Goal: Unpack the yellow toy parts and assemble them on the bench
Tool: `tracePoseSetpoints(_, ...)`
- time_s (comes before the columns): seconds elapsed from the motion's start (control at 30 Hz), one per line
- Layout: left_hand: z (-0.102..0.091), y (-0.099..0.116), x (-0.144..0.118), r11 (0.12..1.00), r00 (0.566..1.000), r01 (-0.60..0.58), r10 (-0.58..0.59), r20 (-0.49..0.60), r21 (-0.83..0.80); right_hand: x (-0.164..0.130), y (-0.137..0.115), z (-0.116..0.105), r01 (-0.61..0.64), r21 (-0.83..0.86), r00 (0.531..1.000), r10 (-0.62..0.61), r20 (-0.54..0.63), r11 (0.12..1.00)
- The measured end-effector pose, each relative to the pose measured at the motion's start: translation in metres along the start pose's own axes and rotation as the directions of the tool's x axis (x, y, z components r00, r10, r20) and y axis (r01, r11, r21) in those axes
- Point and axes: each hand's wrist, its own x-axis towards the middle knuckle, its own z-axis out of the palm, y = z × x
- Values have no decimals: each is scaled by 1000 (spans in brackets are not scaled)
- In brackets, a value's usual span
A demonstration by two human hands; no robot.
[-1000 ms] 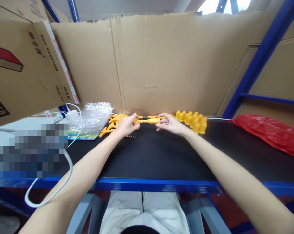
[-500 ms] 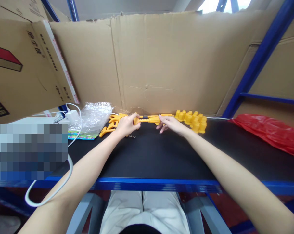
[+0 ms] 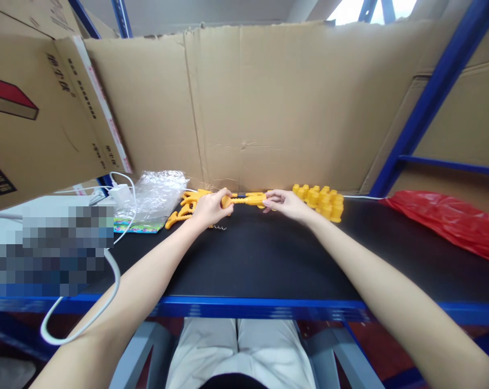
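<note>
My left hand (image 3: 209,207) grips the left end of a yellow plastic rod-shaped part (image 3: 246,200), held level just above the black tabletop (image 3: 268,254) near the cardboard back wall. My right hand (image 3: 285,203) pinches the right end of the same part with its fingertips. A small metal spring (image 3: 219,227) lies on the tabletop just below my left hand. Curved yellow plastic pieces (image 3: 183,208) lie in a heap to the left of my left hand. A cluster of yellow cup-shaped pieces (image 3: 321,195) sits right of my right hand.
A crumpled clear plastic bag (image 3: 157,194) and a white charger with cable (image 3: 120,193) lie at the left. A red plastic bag (image 3: 450,221) lies at the right. Cardboard sheets (image 3: 268,102) wall the back. A blue frame post (image 3: 426,102) rises at the right.
My right hand opened over the part's right end half a second ago and now pinches that end again. My left hand has stayed put.
</note>
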Motion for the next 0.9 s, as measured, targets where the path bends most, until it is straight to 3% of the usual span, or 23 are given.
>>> tracePoseSetpoints(0.3,-2,3,-1,1000,1000,10,-10,10,-13,-5,-13,6,-80,-39,997,81,8,996)
tracePoseSetpoints(0.47,-1,1,1,1000,1000,14,-14,3,-18,-1,-4,2,-29,-32,999,28,-45,999)
tracePoseSetpoints(0.6,-1,1,1,1000,1000,11,-11,1,-17,1,2,-1,62,14,998,-62,-7,998)
tracePoseSetpoints(0.9,-2,2,0,1000,1000,-3,2,-16,-10,0,-1,1,4,21,1000,-3,-31,1000)
